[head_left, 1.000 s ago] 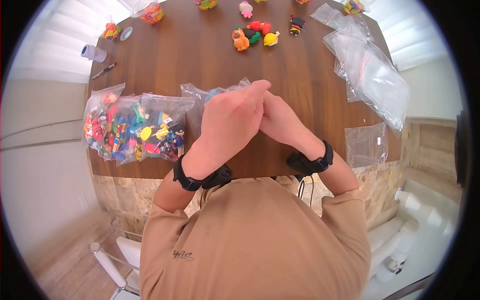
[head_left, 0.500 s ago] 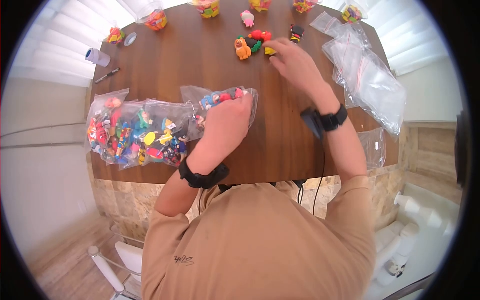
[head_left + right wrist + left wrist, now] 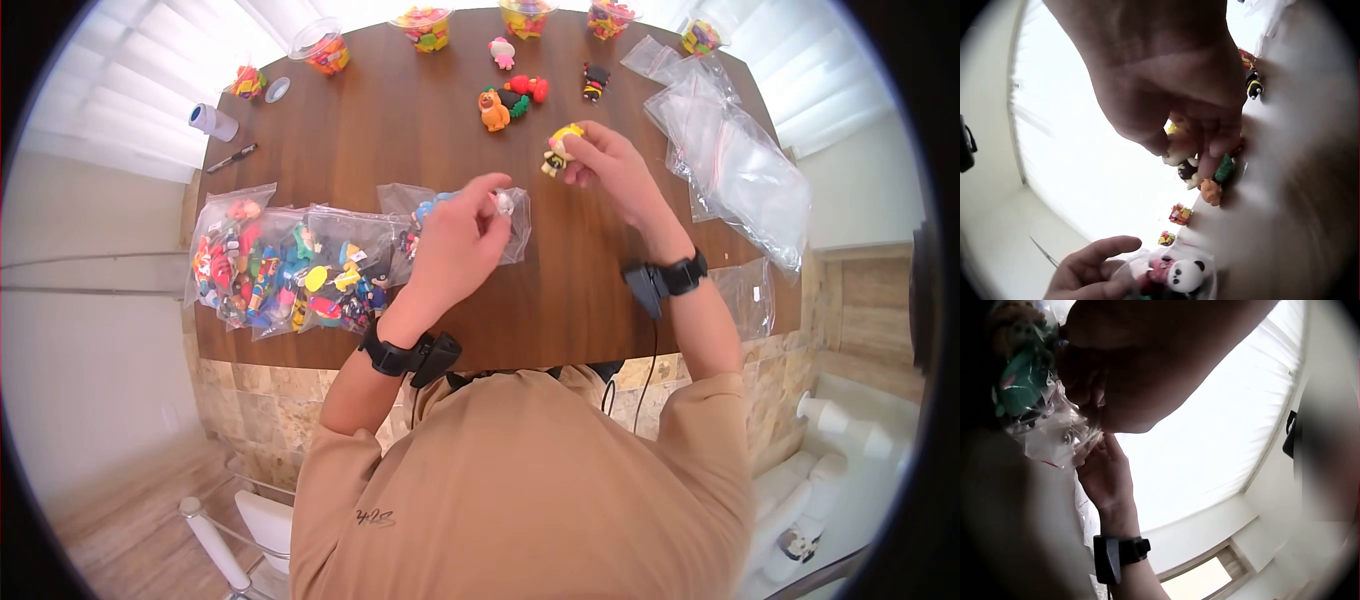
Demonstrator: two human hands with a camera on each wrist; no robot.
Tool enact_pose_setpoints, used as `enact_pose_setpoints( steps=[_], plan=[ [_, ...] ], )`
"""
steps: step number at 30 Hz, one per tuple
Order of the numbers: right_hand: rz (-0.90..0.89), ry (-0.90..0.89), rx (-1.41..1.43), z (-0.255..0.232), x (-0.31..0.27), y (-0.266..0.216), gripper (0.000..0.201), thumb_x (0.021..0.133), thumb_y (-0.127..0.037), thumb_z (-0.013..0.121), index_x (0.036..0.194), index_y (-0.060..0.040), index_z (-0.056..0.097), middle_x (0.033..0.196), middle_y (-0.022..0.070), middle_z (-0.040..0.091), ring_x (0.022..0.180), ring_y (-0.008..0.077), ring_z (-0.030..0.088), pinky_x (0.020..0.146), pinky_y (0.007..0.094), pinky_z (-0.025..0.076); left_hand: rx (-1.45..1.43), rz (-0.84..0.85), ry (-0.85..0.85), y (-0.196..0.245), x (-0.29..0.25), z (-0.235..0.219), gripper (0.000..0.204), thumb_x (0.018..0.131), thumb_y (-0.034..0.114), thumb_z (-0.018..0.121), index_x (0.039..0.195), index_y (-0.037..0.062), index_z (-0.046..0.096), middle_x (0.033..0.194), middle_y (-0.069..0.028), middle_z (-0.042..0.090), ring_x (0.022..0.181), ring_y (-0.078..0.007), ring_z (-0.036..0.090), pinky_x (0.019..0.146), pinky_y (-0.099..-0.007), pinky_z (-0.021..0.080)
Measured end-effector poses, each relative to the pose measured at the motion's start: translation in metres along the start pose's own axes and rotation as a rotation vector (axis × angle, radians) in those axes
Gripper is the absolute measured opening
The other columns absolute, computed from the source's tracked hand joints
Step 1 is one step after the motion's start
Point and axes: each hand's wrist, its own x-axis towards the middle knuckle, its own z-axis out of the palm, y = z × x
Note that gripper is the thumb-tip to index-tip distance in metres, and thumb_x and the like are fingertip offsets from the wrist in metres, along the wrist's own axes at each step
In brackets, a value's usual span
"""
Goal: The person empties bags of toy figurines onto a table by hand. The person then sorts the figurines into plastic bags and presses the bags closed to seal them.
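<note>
My right hand (image 3: 612, 172) pinches a small toy figure (image 3: 562, 150) with a yellow top and a black outfit, raised over the table. In the right wrist view its pale limbs and black body (image 3: 1187, 170) show below the thumb and fingers. My left hand (image 3: 460, 238) holds a clear zip bag (image 3: 518, 240) of toy figures by its mouth, thumb and forefinger apart at the rim. Inside, a panda figure (image 3: 1186, 276) in pink shows in the right wrist view; blue and other figures are partly hidden behind the left hand.
Filled bags of figures (image 3: 285, 270) lie at the left. Ahead sit an orange figure (image 3: 493, 110), a red one (image 3: 528, 88), a pink-white one (image 3: 502, 52) and a black one (image 3: 596, 82). Tubs of colourful pieces (image 3: 425, 30) line the far edge. Flat clear bags (image 3: 730, 150) lie at right.
My hands were together over the bag; then the right hand reached out to the yellow figure and lifted it back toward the bag. The left hand stayed at the bag, its forefinger and thumb now spread.
</note>
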Motion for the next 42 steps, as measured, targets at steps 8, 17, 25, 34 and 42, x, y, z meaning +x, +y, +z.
enact_pose_setpoints(
  steps=[8, 17, 25, 34, 42],
  plan=[
    [0.070, -0.092, 0.147, 0.066, -0.054, 0.021, 0.028, 0.097, -0.023, 0.062, 0.117, -0.0037, 0.065, 0.094, -0.0015, 0.067, 0.075, 0.0047, 0.057, 0.067, 0.0222, 0.048, -0.313, -0.091, 0.054, 0.008, 0.005, 0.004, 0.034, 0.090, 0.003, 0.062, 0.124, -0.0018, 0.058, 0.071, 0.0052, 0.053, 0.062, -0.0014, 0.047, 0.056, -0.0202, 0.040],
    [0.154, -0.183, 0.004, 0.075, -0.062, 0.026, 0.016, 0.100, -0.012, 0.052, 0.110, -0.0054, 0.063, 0.085, -0.0024, 0.061, 0.065, 0.0060, 0.058, 0.057, 0.0216, 0.047, 0.081, 0.157, -0.149, 0.024, 0.009, -0.009, 0.028, 0.087, 0.011, 0.065, 0.113, 0.0032, 0.067, 0.064, -0.0096, 0.064, 0.060, -0.0226, 0.066, 0.058, -0.0308, 0.049],
    [0.447, -0.275, 0.448, 0.074, -0.103, 0.006, 0.025, 0.099, -0.023, 0.056, 0.110, -0.0014, 0.063, 0.094, 0.0046, 0.065, 0.071, 0.0138, 0.067, 0.065, 0.0249, 0.056, 0.459, 0.362, -0.339, -0.021, 0.040, 0.004, 0.035, 0.085, 0.008, 0.058, 0.118, 0.0052, 0.065, 0.112, -0.0159, 0.066, 0.103, -0.0317, 0.063, 0.093, -0.0424, 0.050],
    [0.083, -0.262, 0.168, 0.082, -0.097, 0.020, 0.018, 0.098, -0.019, 0.059, 0.099, -0.0009, 0.063, 0.088, 0.0037, 0.066, 0.079, 0.0110, 0.064, 0.072, 0.0292, 0.054, 0.222, -0.040, -0.254, -0.011, 0.044, -0.014, 0.020, 0.082, 0.015, 0.063, 0.087, -0.0013, 0.073, 0.079, -0.0122, 0.072, 0.076, -0.0284, 0.069, 0.071, -0.0377, 0.054],
    [-0.717, -0.183, -0.699, 0.053, -0.124, -0.095, 0.013, 0.086, -0.013, 0.069, 0.084, -0.0049, 0.059, 0.077, 0.0064, 0.054, 0.068, 0.0239, 0.056, 0.060, 0.0344, 0.047, -0.707, -0.007, 0.026, 0.019, -0.015, -0.071, 0.009, 0.087, 0.000, 0.064, 0.091, -0.0032, 0.071, 0.088, -0.0109, 0.070, 0.089, -0.0197, 0.067, 0.080, -0.0317, 0.052]
  ],
)
